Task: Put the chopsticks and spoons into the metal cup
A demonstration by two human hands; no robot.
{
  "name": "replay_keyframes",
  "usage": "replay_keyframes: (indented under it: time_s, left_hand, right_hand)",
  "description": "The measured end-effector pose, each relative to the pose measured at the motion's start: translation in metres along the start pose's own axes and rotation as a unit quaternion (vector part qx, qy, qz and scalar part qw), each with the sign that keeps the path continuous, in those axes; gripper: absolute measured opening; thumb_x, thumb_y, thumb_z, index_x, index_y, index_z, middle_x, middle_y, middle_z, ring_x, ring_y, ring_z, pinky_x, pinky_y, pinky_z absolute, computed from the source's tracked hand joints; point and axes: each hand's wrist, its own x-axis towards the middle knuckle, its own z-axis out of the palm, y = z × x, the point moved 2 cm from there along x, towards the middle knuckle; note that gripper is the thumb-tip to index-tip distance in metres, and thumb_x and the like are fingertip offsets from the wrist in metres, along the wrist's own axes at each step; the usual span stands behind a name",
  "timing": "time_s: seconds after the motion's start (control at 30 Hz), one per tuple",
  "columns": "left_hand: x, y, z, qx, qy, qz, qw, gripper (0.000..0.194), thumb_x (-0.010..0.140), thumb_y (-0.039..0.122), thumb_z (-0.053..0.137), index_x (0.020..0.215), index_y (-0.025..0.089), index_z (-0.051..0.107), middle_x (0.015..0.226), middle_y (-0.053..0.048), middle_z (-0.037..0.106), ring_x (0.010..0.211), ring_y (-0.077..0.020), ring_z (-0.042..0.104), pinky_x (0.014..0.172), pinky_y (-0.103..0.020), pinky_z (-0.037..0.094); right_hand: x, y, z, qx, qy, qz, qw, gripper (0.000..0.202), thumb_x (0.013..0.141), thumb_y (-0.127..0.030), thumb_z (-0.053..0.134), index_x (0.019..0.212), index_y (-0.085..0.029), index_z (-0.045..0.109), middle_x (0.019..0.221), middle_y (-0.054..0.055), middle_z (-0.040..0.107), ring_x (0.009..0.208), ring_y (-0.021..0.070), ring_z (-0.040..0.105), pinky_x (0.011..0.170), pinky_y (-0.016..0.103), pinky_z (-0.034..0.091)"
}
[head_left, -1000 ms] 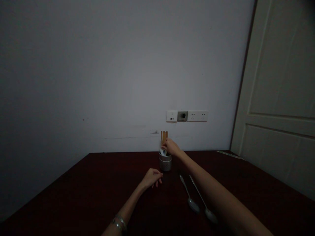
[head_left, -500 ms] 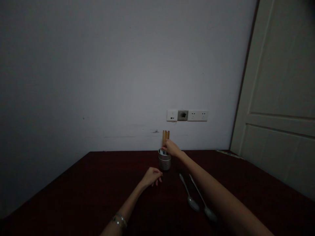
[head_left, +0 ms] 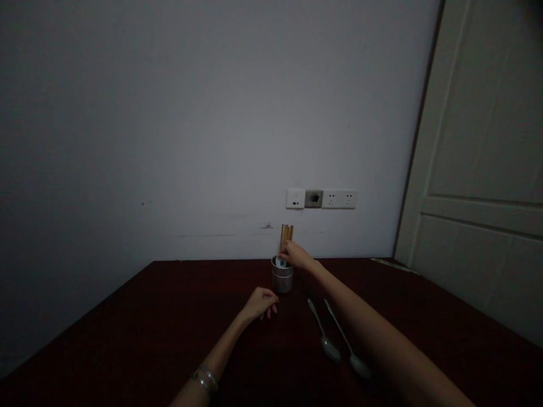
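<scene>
A grey metal cup (head_left: 282, 284) stands upright on the table, holding several wooden chopsticks (head_left: 283, 234) and a white piece with a blue mark (head_left: 280, 263) at its mouth. Over the rim is my right hand (head_left: 293, 254), its fingers pinched together beside the chopsticks and the white piece. What they grip is hidden. My left hand (head_left: 259, 303) rests in front of the cup on its left, with loosely bent fingers apart and nothing in them. Two metal spoons, one nearer the cup (head_left: 324, 333) and one farther right (head_left: 348, 342), lie side by side left of my right forearm.
The dark red table (head_left: 169, 322) reaches back to a grey-white wall (head_left: 203, 141). Sockets and a switch (head_left: 321, 199) sit on the wall above the cup. A pale panelled door (head_left: 479, 169) rises on the right. A thin light strip (head_left: 394, 265) lies at the back right edge.
Both hands keep nearly the same place; the whole view has shifted very slightly. A little more of the white piece shows at the cup's mouth below my right fingers.
</scene>
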Motion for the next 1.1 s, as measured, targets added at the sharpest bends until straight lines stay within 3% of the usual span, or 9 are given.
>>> replay_keyframes:
  time_s: [0.07,0.17,0.27,0.37,0.53,0.67,0.87,1.1]
  left_hand:
    - [0.002,-0.002,-0.002,-0.024,0.035,-0.005,0.999,0.018,0.071,0.027,0.049,0.071,0.011,0.058,0.055,0.0,0.058,0.033,-0.0067,0.044,0.029,-0.016,0.026]
    - [0.004,-0.001,-0.006,-0.077,0.147,0.016,0.986,0.02,0.07,0.023,0.05,0.085,0.011,0.057,0.071,-0.006,0.063,0.048,-0.0108,0.055,0.035,-0.018,0.036]
    - [0.007,0.001,-0.007,-0.118,0.22,0.066,0.966,0.044,0.064,0.013,0.055,0.107,0.011,0.052,0.111,-0.015,0.058,0.089,-0.0183,0.061,0.065,-0.024,0.05]
    - [0.013,0.001,-0.001,-0.156,0.198,0.08,0.964,0.066,0.057,0.005,0.058,0.122,0.012,0.046,0.135,-0.017,0.041,0.121,-0.0237,0.042,0.094,-0.03,0.039]
    - [0.017,-0.001,0.009,-0.205,0.126,0.085,0.967,0.081,0.058,0.006,0.058,0.134,0.017,0.034,0.143,-0.014,0.029,0.129,-0.0254,0.03,0.101,-0.036,0.032]
    - [0.011,0.005,0.008,-0.224,0.129,0.096,0.961,0.076,0.06,0.008,0.056,0.133,0.013,0.035,0.14,-0.017,0.033,0.128,-0.0248,0.032,0.101,-0.034,0.033]
    - [0.003,0.01,0.004,-0.224,0.161,0.083,0.957,0.065,0.063,0.009,0.054,0.127,0.008,0.043,0.128,-0.02,0.048,0.116,-0.0268,0.048,0.095,-0.036,0.038]
    - [0.0,0.012,0.004,-0.212,0.151,0.072,0.963,0.063,0.064,0.005,0.052,0.126,0.007,0.044,0.126,-0.018,0.05,0.115,-0.0241,0.049,0.094,-0.031,0.04]
  right_hand:
    - [0.0,0.0,-0.001,-0.003,-0.007,-0.007,1.0,0.021,0.08,-0.027,0.054,0.082,-0.014,0.071,0.095,0.01,0.061,0.085,0.0157,0.056,0.074,0.022,0.039]
    - [-0.001,-0.001,-0.002,-0.008,-0.004,-0.012,1.0,0.021,0.081,-0.027,0.054,0.082,-0.014,0.071,0.094,0.01,0.061,0.084,0.0159,0.055,0.074,0.023,0.039]
    - [-0.001,-0.002,-0.003,-0.011,0.0,-0.019,1.0,0.021,0.081,-0.026,0.053,0.081,-0.014,0.07,0.093,0.01,0.061,0.083,0.0162,0.056,0.072,0.023,0.039]
    - [-0.002,-0.002,-0.002,-0.018,-0.006,-0.02,1.0,0.021,0.081,-0.027,0.053,0.081,-0.014,0.07,0.092,0.01,0.061,0.083,0.0166,0.056,0.071,0.023,0.039]
    - [-0.002,-0.003,-0.003,-0.015,-0.015,-0.02,1.0,0.021,0.081,-0.026,0.053,0.087,-0.016,0.07,0.094,0.01,0.062,0.086,0.0161,0.056,0.072,0.022,0.038]
    - [-0.002,-0.004,-0.005,-0.015,-0.026,-0.019,0.999,0.022,0.081,-0.027,0.053,0.088,-0.016,0.071,0.094,0.009,0.063,0.084,0.0157,0.056,0.07,0.022,0.037]
    - [-0.003,-0.005,-0.006,-0.016,-0.032,-0.023,0.999,0.023,0.082,-0.029,0.051,0.087,-0.016,0.07,0.09,0.008,0.063,0.08,0.0141,0.055,0.069,0.021,0.037]
    - [-0.006,-0.006,-0.008,-0.002,-0.034,-0.025,0.999,0.024,0.083,-0.029,0.051,0.09,-0.018,0.071,0.089,0.007,0.063,0.08,0.0145,0.056,0.069,0.021,0.038]
